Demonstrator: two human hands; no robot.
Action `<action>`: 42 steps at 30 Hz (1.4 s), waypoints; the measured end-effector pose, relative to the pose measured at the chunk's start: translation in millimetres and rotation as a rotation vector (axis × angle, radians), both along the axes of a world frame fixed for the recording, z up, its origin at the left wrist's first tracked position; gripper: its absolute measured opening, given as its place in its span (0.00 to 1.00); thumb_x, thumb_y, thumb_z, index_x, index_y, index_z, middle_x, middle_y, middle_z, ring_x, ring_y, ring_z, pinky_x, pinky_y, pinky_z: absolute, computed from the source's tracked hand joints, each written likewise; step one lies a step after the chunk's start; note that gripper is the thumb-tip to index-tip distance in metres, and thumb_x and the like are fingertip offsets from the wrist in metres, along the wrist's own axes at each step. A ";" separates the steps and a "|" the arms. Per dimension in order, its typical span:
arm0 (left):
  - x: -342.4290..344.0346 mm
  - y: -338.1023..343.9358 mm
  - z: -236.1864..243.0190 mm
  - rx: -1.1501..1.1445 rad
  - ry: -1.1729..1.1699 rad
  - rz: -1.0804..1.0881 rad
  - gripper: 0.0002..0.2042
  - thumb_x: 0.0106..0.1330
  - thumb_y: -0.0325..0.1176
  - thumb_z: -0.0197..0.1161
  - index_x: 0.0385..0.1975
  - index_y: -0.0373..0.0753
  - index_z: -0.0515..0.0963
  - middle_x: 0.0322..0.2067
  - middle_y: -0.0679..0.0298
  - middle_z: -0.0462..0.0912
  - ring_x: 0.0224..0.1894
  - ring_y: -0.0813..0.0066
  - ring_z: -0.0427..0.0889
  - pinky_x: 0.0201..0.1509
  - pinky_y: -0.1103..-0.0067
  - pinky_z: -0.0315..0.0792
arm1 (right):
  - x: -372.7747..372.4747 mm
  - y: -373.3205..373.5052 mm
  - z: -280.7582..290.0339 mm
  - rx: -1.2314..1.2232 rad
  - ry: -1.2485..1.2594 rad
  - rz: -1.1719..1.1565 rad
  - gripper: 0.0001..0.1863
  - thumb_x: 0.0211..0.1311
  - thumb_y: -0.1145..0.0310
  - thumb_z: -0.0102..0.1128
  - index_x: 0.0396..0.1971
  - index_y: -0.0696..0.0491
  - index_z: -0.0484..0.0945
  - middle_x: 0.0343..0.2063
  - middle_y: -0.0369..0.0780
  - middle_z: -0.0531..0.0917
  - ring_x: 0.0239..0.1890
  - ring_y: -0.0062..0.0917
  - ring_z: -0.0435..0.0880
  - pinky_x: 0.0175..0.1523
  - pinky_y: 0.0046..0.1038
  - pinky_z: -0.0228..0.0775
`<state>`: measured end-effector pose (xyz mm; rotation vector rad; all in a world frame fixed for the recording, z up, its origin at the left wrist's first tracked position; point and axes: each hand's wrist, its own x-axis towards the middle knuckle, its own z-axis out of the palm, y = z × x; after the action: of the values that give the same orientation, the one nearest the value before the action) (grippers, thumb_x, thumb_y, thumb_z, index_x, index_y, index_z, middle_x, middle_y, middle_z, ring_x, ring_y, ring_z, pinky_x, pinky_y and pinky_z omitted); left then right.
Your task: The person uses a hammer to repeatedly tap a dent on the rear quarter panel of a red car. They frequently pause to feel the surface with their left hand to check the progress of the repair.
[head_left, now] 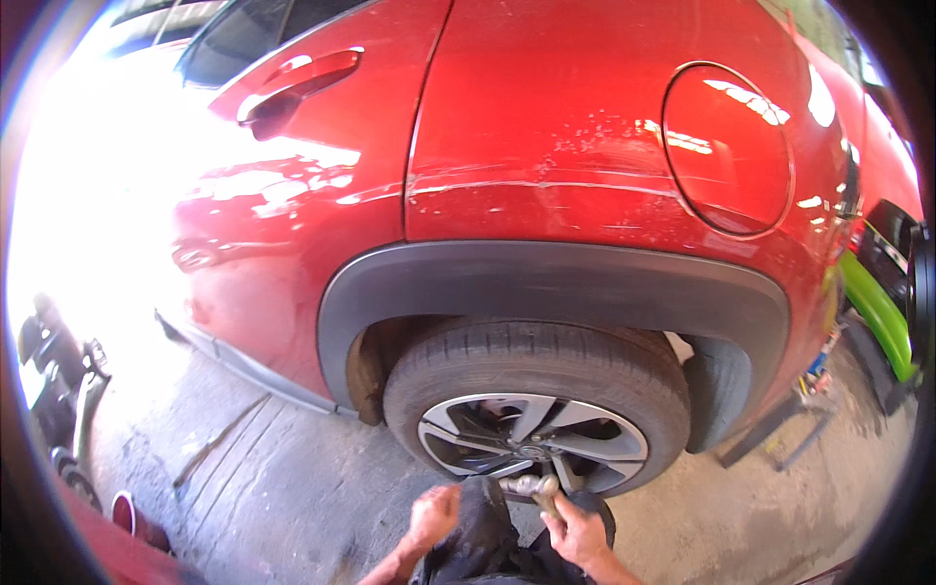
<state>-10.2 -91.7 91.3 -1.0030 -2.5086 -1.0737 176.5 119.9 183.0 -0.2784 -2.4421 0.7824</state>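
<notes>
My right hand (577, 534) grips the handle of a hammer (533, 485), its metal head held over my lap in front of the wheel. Beside my left knee is my left hand (435, 514), its fingers closed; whatever may be in them is hidden. Ahead stands a red car. Its rear quarter panel (546, 146) carries pale scrapes and chipped paint running towards the round fuel flap (729, 146). Below that, a dark grey wheel arch trim (556, 278) curves over the tyre (526, 356) and its spoked wheel rim (531, 444).
A door handle (300, 86) sits at the upper left of the car. On the right, a bright green curved part (876, 310) and a metal stand (780, 439) are near the rear bumper. Dark machinery (63, 361) and a red container (136, 522) stand on the concrete floor at left.
</notes>
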 end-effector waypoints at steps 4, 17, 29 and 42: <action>-11.4 -35.2 90.3 0.187 0.312 0.245 0.06 0.61 0.23 0.63 0.36 0.35 0.80 0.32 0.53 0.84 0.35 0.54 0.83 0.40 0.66 0.76 | 54.3 -6.7 -27.6 -0.568 -0.655 0.044 0.31 0.64 0.48 0.59 0.57 0.57 0.74 0.46 0.55 0.82 0.50 0.50 0.81 0.52 0.42 0.73; -58.2 114.9 352.0 0.282 0.832 0.359 0.39 0.68 0.45 0.58 0.69 0.21 0.51 0.70 0.30 0.45 0.73 0.33 0.44 0.75 0.53 0.41 | 49.6 39.8 -73.6 -0.899 -0.853 0.261 0.25 0.63 0.47 0.59 0.50 0.52 0.77 0.38 0.55 0.82 0.42 0.50 0.81 0.46 0.45 0.71; 33.2 256.9 391.0 0.043 1.109 0.043 0.57 0.62 0.71 0.50 0.65 0.12 0.48 0.67 0.21 0.42 0.72 0.26 0.38 0.75 0.49 0.37 | 52.4 50.9 -97.9 -1.160 -0.769 0.419 0.15 0.70 0.53 0.54 0.49 0.45 0.72 0.14 0.31 0.68 0.09 0.18 0.64 0.14 0.25 0.55; -88.5 129.4 464.1 0.285 0.912 0.266 0.38 0.72 0.53 0.49 0.70 0.27 0.52 0.71 0.40 0.52 0.74 0.42 0.48 0.76 0.56 0.40 | 39.7 50.7 -113.6 -1.097 -0.817 0.449 0.17 0.71 0.54 0.54 0.53 0.44 0.72 0.13 0.32 0.69 0.09 0.18 0.64 0.14 0.25 0.55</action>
<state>-98.7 37.7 555.4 -0.7897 -1.6329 -0.6445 216.2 170.5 69.5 -0.5223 -2.4825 2.6022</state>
